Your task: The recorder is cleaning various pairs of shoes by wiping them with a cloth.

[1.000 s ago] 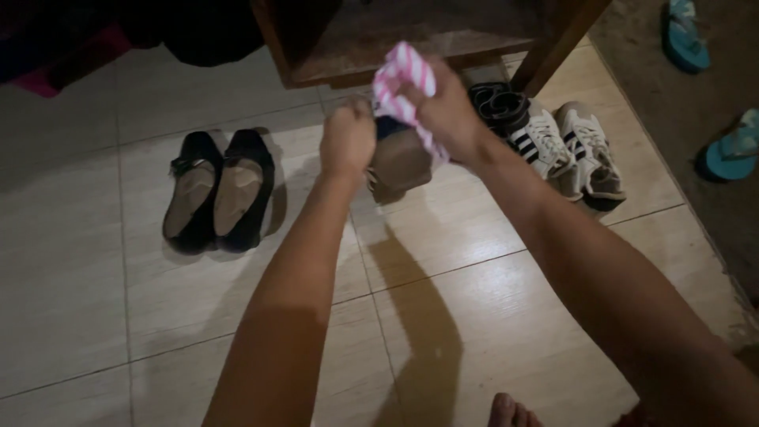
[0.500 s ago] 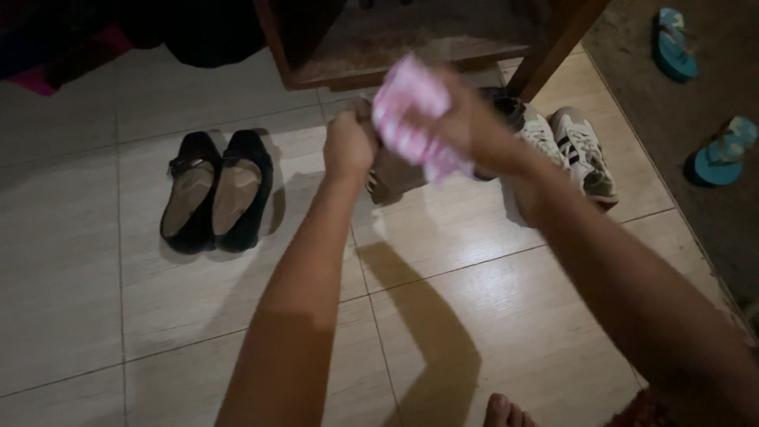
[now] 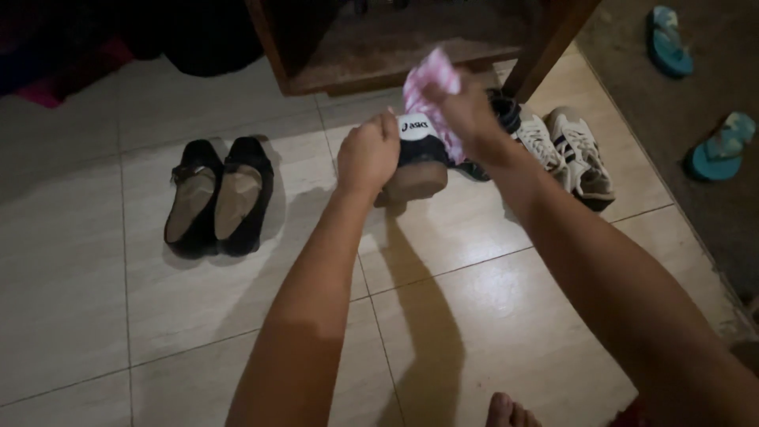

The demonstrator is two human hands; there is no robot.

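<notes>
- The shoe [image 3: 419, 162] is dark with a white heel patch and a tan sole. It is held up off the tiled floor with its heel end toward the camera and the sole facing downward.
- The cloth [image 3: 433, 95] is pink-and-white striped and bunched up. It is pressed against the upper right of the shoe's heel, above the white patch.

Pink-and-white striped cloth [image 3: 433, 83], black-and-white shoe [image 3: 419, 150] with tan sole, black flats [image 3: 217, 194], teal sandals [image 3: 715, 154].

Bare tile [image 3: 474, 316] below the hands, black flats [image 3: 217, 198] left, sneakers [image 3: 565, 150] right, wooden shelf [image 3: 371, 55] beyond
</notes>
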